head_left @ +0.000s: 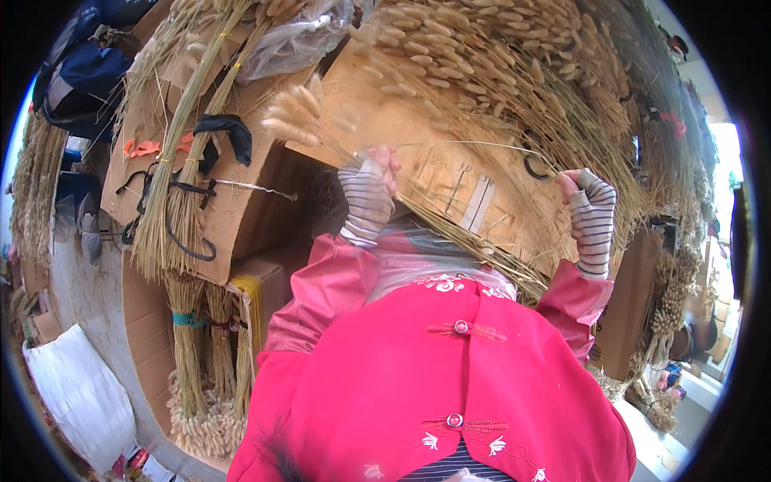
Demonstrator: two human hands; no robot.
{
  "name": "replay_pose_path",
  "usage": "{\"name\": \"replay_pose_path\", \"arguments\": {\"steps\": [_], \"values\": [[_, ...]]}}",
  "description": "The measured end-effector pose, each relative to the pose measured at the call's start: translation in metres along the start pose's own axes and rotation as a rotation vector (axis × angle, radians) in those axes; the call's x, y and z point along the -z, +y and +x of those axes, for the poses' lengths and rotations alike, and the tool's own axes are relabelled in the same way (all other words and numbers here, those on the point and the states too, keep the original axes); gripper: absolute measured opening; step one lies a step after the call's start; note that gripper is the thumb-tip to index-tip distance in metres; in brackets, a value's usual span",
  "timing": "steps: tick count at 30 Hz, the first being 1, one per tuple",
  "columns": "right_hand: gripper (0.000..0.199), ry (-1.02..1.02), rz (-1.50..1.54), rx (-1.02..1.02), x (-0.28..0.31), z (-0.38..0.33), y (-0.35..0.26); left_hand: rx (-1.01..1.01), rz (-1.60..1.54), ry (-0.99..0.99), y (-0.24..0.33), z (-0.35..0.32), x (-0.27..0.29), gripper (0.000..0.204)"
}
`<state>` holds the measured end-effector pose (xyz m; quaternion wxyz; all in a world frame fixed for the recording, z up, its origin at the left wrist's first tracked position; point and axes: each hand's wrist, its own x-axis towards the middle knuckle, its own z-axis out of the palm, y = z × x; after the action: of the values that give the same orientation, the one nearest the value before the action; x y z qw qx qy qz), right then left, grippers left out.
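Observation:
My left hand point(368, 197), in a striped fingerless glove, is closed round a small bunch of dried fluffy-headed grass point(293, 116), its pale heads pointing up and left. From near those fingers a single thin stem point(474, 143) arcs across to my right hand point(593, 213). That hand, gloved alike, has its fingers pinched at the stem's far end; the exact grip is too small to make out. Between both hands lies a wooden board point(438, 173) with pencil marks and a pale strip. A large heap of the same dried grass point(514, 64) covers its far side.
Tied grass bundles point(181, 201) with dark straps lie over a cardboard box point(241, 193) at left. More bundles point(193, 353) stand heads-down below. Clear plastic film point(301, 40) sits at the back. Loose stems point(490, 253) line the board's near edge. A white sack point(80, 398) lies lower left.

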<state>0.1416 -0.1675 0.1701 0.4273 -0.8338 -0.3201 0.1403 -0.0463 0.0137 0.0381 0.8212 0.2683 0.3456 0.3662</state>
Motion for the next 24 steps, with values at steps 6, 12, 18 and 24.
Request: {"name": "replay_pose_path", "arguments": {"steps": [6, 12, 18, 24], "values": [[0.01, 0.017, 0.098, -0.09, 0.007, -0.001, 0.005, 0.032, -0.001, 0.014, 0.002, 0.001, 0.004, 0.017], [0.01, 0.146, 0.139, 0.023, 0.021, -0.001, 0.003, 0.02, -0.005, -0.088, -0.001, 0.005, 0.007, 0.018], [0.009, 0.139, 0.144, 0.046, 0.039, -0.01, -0.004, 0.155, 0.089, -0.062, 0.001, 0.014, 0.015, 0.015], [0.008, 0.164, 0.048, 0.013, 0.039, -0.01, -0.013, 0.111, 0.074, -0.172, 0.0, 0.009, 0.012, 0.016]]}}
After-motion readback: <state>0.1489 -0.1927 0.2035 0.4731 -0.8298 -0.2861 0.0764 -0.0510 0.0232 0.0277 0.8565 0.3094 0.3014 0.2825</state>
